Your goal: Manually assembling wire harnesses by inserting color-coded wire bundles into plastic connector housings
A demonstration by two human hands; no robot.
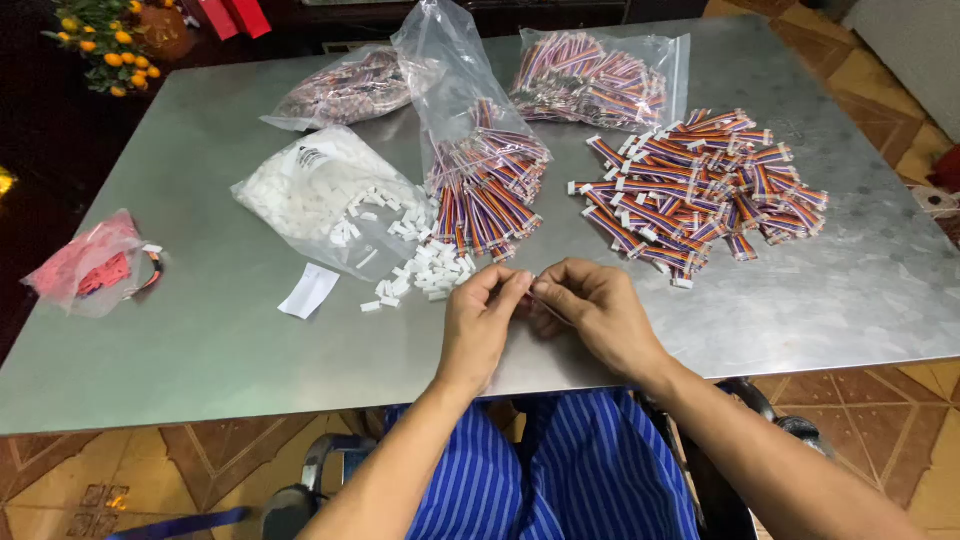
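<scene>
Your fingers (515, 287) of both hands meet pinched over the near edge of the grey metal counter (200, 330); what they pinch is too small to tell. Your left hand (478, 325) lies just below the loose small white plastic connector housings (425, 272), spilled from a clear bag (310, 195). Your right hand (597, 312) sits near the heap of striped multicoloured ribbon-wire pieces (700, 190). An open bag of the same wires (485, 185) stands between.
</scene>
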